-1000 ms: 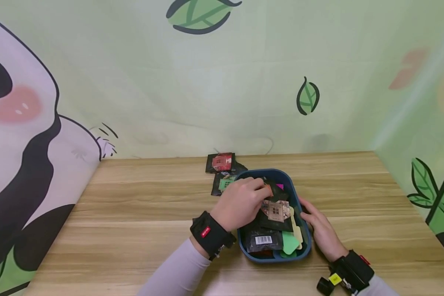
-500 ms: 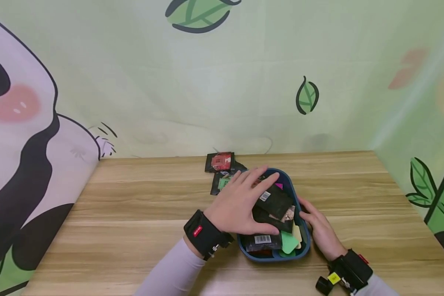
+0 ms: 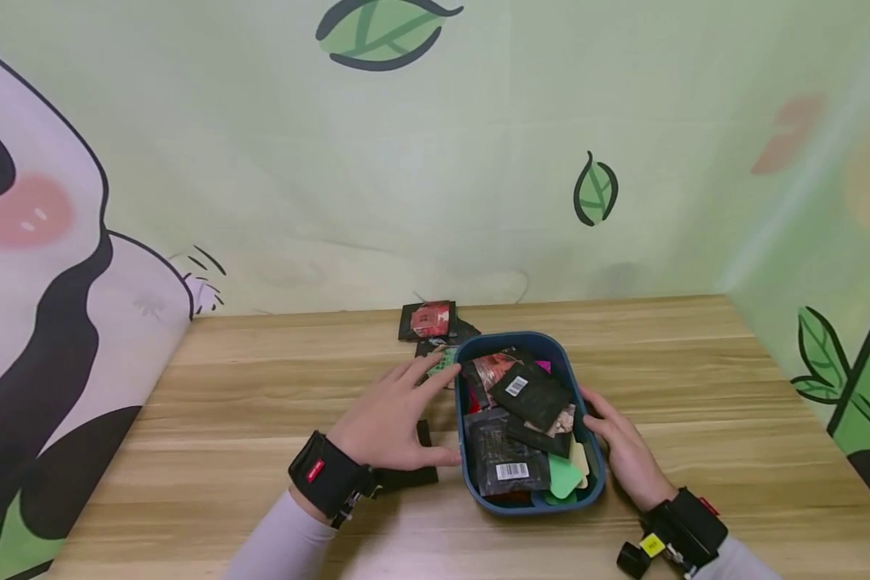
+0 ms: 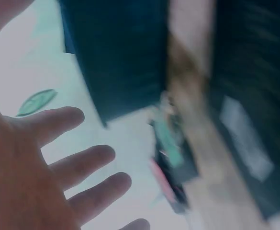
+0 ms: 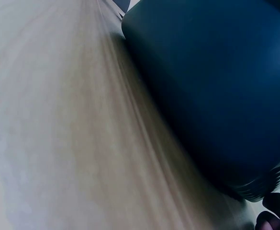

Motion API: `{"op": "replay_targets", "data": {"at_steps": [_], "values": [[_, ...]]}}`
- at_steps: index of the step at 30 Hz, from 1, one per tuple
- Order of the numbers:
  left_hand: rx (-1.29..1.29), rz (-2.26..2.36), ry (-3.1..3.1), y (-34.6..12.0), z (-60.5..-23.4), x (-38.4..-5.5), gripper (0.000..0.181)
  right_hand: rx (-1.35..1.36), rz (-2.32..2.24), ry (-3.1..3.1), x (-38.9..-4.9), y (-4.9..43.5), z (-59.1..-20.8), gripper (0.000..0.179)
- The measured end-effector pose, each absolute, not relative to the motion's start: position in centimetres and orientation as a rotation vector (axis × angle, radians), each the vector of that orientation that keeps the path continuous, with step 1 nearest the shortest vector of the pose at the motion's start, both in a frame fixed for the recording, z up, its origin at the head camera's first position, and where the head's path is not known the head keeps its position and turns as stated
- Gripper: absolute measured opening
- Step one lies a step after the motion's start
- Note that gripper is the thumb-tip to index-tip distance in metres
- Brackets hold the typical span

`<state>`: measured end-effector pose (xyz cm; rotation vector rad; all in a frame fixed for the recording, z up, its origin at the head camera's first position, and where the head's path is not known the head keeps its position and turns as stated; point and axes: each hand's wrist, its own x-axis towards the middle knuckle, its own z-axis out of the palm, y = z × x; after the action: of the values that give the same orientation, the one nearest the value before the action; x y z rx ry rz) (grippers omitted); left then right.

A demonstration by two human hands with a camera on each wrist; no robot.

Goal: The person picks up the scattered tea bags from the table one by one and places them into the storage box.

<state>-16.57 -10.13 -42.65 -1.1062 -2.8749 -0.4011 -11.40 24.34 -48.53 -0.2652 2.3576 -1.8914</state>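
A blue rectangular box stands on the wooden table, filled with flat packets. On top lies a black packet with a white barcode label, overlapping a red-printed packet. Nearer the front are a dark shiny packet with a barcode and a green piece. My left hand hovers beside the box's left wall, fingers spread and holding nothing, with another black packet partly hidden below it. My right hand rests against the box's right side, its fingers at the outer wall.
Behind the box's left corner, a red-labelled black packet and a green-labelled packet lie on the table. A printed leaf-pattern backdrop rises at the table's far edge.
My left hand has let go of a packet in the box and moved out to the left with fingers spread. That packet now lies barcode side up. The right hand stays by the box.
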Motion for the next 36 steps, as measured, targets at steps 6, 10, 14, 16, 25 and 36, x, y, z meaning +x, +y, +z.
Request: {"op": "replay_targets", "data": {"at_steps": [6, 10, 14, 16, 25, 36], "values": [[-1.064, -0.296, -2.994, -12.3, -44.1, -15.3, 0.113, -0.277, -1.892, 2.35, -11.4, 24.3, -48.5, 0.061], [-1.059, -0.26, -3.049, -12.9, -44.5, -14.6, 0.105, -0.278, -1.892, 2.359, -11.4, 24.3, -48.5, 0.061], [-1.039, -0.247, -3.073, -13.0, -44.5, -14.4, 0.094, -0.273, -1.89, 2.361, -11.4, 24.3, -48.5, 0.06], [-1.031, -0.238, -3.077, -12.9, -44.3, -14.3, 0.09, -0.271, -1.886, 2.361, -11.4, 24.3, -48.6, 0.059], [-1.07, -0.196, -3.018, -12.6, -44.0, -14.5, 0.057, -0.276, -1.89, 2.356, -11.3, 24.4, -48.5, 0.06], [-1.106, -0.172, -2.819, -12.3, -44.8, -15.2, 0.009, -0.277, -1.902, 2.341, -11.4, 24.3, -48.4, 0.06]]}}
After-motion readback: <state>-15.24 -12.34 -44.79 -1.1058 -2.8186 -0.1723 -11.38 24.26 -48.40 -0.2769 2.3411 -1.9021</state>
